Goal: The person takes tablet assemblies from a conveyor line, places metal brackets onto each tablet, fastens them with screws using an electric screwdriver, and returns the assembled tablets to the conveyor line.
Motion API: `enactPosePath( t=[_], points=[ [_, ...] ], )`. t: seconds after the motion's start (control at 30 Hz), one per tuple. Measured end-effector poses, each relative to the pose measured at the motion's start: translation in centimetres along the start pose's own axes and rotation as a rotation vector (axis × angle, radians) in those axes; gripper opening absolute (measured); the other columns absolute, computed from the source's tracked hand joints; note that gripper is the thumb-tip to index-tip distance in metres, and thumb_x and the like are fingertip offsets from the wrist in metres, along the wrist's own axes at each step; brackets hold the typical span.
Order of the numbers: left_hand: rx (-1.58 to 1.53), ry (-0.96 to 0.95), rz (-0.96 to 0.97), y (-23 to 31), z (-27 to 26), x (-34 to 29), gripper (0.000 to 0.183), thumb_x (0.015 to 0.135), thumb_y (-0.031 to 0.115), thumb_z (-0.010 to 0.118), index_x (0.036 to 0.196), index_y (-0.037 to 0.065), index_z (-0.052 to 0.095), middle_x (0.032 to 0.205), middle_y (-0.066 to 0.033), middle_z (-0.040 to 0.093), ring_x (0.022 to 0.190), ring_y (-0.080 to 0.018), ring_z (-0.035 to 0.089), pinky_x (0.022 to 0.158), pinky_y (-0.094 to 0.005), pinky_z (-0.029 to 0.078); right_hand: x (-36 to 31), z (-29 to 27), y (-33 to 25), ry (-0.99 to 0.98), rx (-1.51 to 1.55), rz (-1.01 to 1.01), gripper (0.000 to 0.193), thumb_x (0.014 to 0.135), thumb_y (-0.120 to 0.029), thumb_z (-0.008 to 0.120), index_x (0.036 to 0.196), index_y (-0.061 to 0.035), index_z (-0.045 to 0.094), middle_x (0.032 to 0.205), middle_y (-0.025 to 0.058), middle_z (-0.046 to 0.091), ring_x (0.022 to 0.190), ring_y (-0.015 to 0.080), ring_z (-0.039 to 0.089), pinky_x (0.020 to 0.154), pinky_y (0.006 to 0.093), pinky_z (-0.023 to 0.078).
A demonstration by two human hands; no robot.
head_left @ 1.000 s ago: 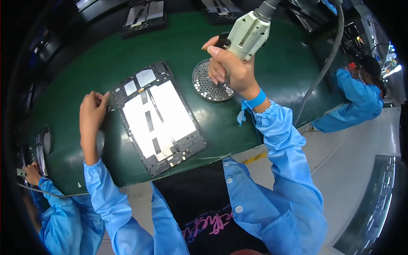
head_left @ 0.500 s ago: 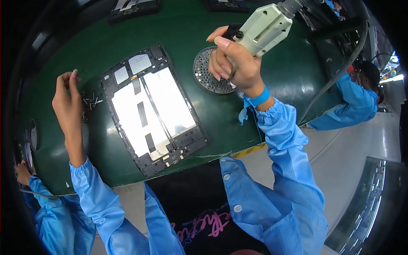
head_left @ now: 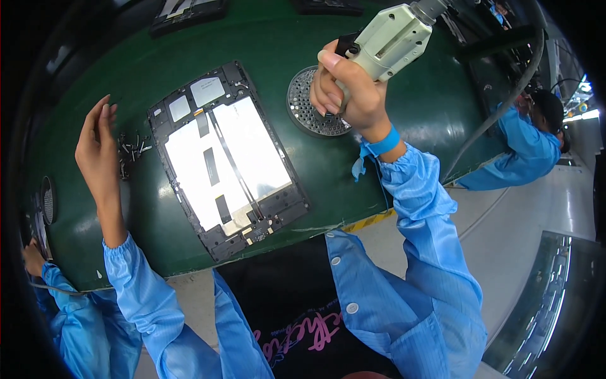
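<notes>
My right hand (head_left: pixel 353 88) is wrapped around a pale green electric screwdriver (head_left: pixel 392 44), holding it above a round metal tray full of small holes (head_left: pixel 309 112). The tool's lower end is hidden behind my fingers. To the left, my left hand (head_left: pixel 96 142) is raised over the table with thumb and fingertips close together. A tiny dark thing shows at those fingertips, too small to name. Between my hands lies an opened tablet (head_left: pixel 265 148), its silver inner plates and black frame facing up. A loose pile of small screws (head_left: pixel 130 151) sits between it and my left hand.
The green tabletop (head_left: pixel 353 183) ends at a worn near edge. More opened devices (head_left: pixel 188 14) lie at the far side. A grey cable (head_left: pixel 499 117) hangs at the right. Co-workers in blue sleeves sit at the right (head_left: pixel 527 148) and at the left (head_left: pixel 76 309).
My left fingers have shifted slightly, the fingertips rising a little. My right hand and the screwdriver stay nearly where they were over the tray.
</notes>
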State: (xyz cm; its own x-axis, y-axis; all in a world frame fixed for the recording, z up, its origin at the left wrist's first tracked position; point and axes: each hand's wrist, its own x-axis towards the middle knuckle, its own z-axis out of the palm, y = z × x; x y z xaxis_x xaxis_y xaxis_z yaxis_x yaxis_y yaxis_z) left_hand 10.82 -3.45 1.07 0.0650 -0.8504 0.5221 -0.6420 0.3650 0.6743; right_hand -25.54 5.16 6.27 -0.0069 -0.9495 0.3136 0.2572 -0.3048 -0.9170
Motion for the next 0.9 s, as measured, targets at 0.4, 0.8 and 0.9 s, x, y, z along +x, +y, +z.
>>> enactPosePath(
  t=[0.4, 0.8, 0.9],
  points=[
    [-0.431, -0.292, -0.220, 1.4, -1.2, 0.4, 0.035, 0.097, 0.022, 0.064, 0.120, -0.005, 0.063, 0.115, -0.0155, 0.069, 0.109, -0.0190, 0.064, 0.099, -0.0298, 0.047, 0.0, 0.8, -0.5, -0.056, -0.066, -0.030, 0.032, 0.092, -0.013, 0.062, 0.119, 0.0048, 0.057, 0.050, 0.0001, 0.045, 0.039, 0.0095, 0.044, 0.041, 0.0267, 0.039],
    [-0.381, -0.485, -0.422, 3.2, 0.5, 0.1, 0.031, 0.091, 0.016, 0.070, 0.115, -0.004, 0.070, 0.104, -0.0114, 0.072, 0.093, -0.0124, 0.064, 0.085, -0.0238, 0.049, -0.1, 0.5, -1.6, -0.015, -0.036, -0.058, 0.034, 0.093, -0.014, 0.052, 0.117, 0.0102, 0.054, 0.049, 0.0012, 0.037, 0.039, 0.0116, 0.038, 0.041, 0.0290, 0.038],
    [-0.360, -0.480, -0.393, 3.2, 0.5, 0.0, 0.030, 0.091, 0.016, 0.070, 0.113, -0.004, 0.070, 0.097, -0.0092, 0.072, 0.086, -0.0105, 0.062, 0.081, -0.0233, 0.049, 0.0, 0.9, -1.8, -0.028, -0.045, -0.050, 0.033, 0.092, -0.014, 0.052, 0.115, 0.0105, 0.054, 0.049, 0.0016, 0.038, 0.039, 0.0122, 0.039, 0.041, 0.0289, 0.038]
  ],
)
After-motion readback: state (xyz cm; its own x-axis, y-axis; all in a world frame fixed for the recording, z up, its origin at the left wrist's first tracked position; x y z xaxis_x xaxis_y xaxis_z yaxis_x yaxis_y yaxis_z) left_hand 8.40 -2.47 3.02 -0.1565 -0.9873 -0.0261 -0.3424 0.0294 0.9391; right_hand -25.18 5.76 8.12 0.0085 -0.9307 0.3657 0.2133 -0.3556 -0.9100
